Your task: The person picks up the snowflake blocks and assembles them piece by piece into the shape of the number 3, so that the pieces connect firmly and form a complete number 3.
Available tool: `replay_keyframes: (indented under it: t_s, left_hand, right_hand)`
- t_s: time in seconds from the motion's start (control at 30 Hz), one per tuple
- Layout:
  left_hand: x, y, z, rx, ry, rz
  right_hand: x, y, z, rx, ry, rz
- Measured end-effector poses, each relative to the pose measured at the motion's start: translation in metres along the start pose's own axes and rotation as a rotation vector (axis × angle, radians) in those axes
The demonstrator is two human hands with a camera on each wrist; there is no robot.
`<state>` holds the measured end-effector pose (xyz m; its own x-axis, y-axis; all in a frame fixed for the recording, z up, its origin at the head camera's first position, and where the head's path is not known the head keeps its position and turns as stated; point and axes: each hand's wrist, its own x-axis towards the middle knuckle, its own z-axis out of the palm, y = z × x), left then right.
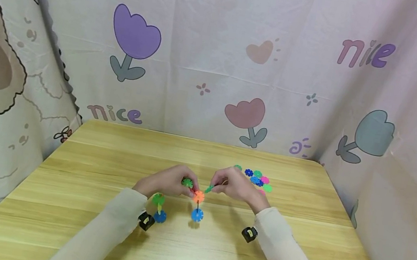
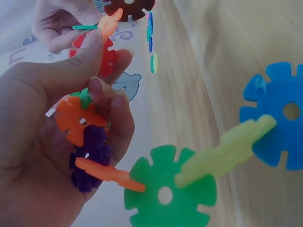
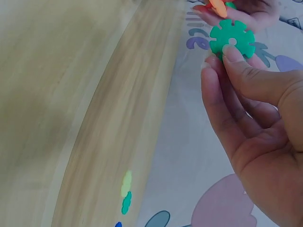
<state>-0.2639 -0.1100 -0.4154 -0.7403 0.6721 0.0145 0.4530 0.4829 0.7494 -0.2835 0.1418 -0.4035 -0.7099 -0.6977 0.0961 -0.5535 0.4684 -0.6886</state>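
Observation:
My left hand (image 1: 174,181) pinches a red slotted disc (image 2: 110,59) in a chain of interlocking plastic discs. Beyond its fingertips come an orange disc (image 1: 199,197), a dark brown one (image 2: 137,13) and a blue one (image 1: 197,215). The chain's other side loops past the palm: an orange disc (image 2: 71,116), a purple disc (image 2: 97,142), then green (image 2: 142,208), yellow-green (image 2: 222,151) and blue (image 2: 265,137) discs. Between thumb and fingers my right hand (image 1: 237,183) pinches a green disc (image 3: 244,40), its edge at the orange disc. Whether the two are joined I cannot tell.
Several loose discs, among them a pink one (image 1: 264,180) and a light green one (image 1: 267,188), lie on the wooden table (image 1: 78,218) behind my right hand. A patterned cloth (image 1: 206,35) hangs along the table's back edge.

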Motion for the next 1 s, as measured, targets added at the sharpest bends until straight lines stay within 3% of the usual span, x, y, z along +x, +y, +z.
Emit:
replay_keyframes:
  t_s: [0.2,0.73,1.0]
  left_hand:
    - [0.000,-0.001,0.002,0.011,-0.004,-0.001]
    - [0.001,-0.001,0.006,0.016,-0.033,0.034]
    - [0.003,0.000,0.008,0.027,-0.040,0.040]
  right_hand:
    - [0.002,-0.002,0.003,-0.025,-0.009,-0.040]
    - [0.002,-0.003,0.009,0.020,-0.055,-0.032]
    - [0.003,-0.002,0.016,0.034,-0.080,-0.102]
